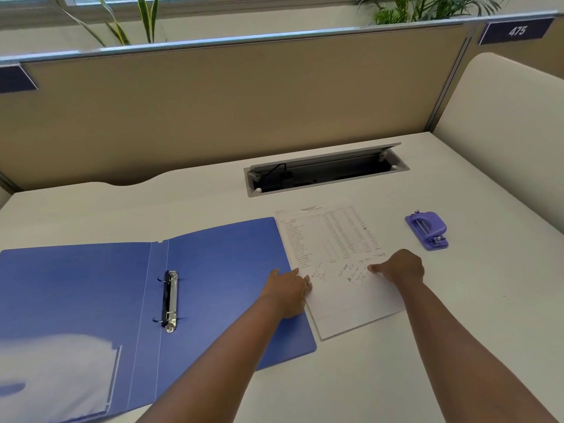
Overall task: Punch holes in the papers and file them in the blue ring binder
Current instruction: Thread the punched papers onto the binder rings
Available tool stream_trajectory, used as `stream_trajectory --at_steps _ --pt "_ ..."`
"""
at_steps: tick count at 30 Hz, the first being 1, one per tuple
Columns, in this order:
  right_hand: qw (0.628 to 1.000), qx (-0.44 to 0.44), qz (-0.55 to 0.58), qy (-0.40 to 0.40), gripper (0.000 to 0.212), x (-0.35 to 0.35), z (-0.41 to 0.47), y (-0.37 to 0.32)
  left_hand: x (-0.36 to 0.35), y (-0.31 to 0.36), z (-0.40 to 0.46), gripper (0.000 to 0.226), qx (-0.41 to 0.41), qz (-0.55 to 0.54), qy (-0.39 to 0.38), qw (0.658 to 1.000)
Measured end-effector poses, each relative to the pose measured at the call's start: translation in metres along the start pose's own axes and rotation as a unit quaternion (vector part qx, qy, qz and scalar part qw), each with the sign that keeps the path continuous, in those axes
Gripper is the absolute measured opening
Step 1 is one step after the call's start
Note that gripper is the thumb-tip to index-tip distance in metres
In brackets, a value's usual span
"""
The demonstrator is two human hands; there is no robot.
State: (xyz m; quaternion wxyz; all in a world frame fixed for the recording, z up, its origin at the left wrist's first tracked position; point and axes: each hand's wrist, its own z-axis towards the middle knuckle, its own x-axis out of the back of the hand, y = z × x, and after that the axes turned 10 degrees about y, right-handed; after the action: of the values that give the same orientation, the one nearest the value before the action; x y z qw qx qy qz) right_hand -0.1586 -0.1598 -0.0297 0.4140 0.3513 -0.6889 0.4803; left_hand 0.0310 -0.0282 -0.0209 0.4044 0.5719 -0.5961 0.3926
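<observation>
Right of the open blue ring binder [213, 285], both hands [288, 290] [403, 267] press curled fingers on thin, floppy papers [341, 264]; grip the side edges.

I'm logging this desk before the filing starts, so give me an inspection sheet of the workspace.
Surface: white desk, bare around the work.
Job's things: blue ring binder lying open; papers beside its right edge; purple hole punch further right, untouched.
Clutter: nothing seen.
Hands: left hand on the papers' left edge, right hand on their right side.
Cables: black cable inside the open cable hatch.
Surroundings: beige partition, plants behind.
</observation>
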Motion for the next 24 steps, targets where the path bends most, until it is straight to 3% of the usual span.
stream_trajectory --at_steps 11,19,24 --pt "0.998 -0.001 -0.018 -0.056 0.075 0.004 0.007 -0.003 0.005 0.001 -0.002 0.050 0.002 0.005 0.000 1.000" --pt "0.997 0.002 0.057 -0.049 0.057 0.019 0.021 -0.010 0.002 0.000 0.000 0.050 0.000 0.006 -0.002 1.000" --pt "0.995 0.079 0.043 -0.032 0.036 0.021 0.018 -0.010 0.002 -0.002 0.000 0.048 0.010 -0.021 0.008 1.000"
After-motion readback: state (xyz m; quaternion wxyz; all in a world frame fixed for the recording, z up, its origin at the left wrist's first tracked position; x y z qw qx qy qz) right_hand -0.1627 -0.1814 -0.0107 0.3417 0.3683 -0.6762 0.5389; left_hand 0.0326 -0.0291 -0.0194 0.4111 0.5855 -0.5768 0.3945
